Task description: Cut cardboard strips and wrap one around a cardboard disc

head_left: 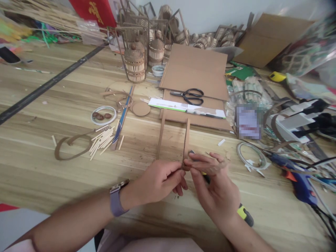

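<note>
My left hand (pixel 160 182), wearing a watch with a purple band, pinches the near end of a narrow brown cardboard strip (pixel 187 140) between thumb and fingers. Close against it, my right hand (pixel 219 189) has its thumb and forefinger closed on the same brown piece, its other fingers partly blurred. A second upright strip (pixel 161 134) stands to the left; whether it joins the held one is hidden by my left hand. Under my right hand and wrist lies a yellow and black utility knife (pixel 245 215), mostly covered.
Black scissors (pixel 194 96) and a white paper strip (pixel 168 104) lie on cardboard sheets (pixel 195 66). Wooden sticks (pixel 102 140) and a tape roll (pixel 103 122) are at left; a blue glue gun (pixel 301 185) is at right. Small stick lanterns (pixel 134 64) stand behind.
</note>
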